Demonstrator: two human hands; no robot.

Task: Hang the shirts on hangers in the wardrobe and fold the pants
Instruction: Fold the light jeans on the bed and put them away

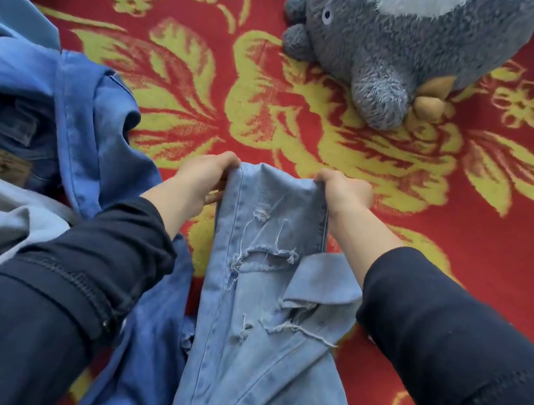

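Folding now: light ripped jeans, far edge pinched between left hand and right hand, fingers curled round the denim, the rest trailing over the blanket.
Done: no folded pants visible.
Left: blue clothes heap looks unsorted; no wardrobe in view.

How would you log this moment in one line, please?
left hand: grips ripped jeans | right hand: grips ripped jeans | stage: folding pants

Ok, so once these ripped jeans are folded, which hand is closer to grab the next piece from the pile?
Left, probably. Both the left hand and right hand pinch the light ripped jeans, but the pile of blue clothes lies on the left hand's side.
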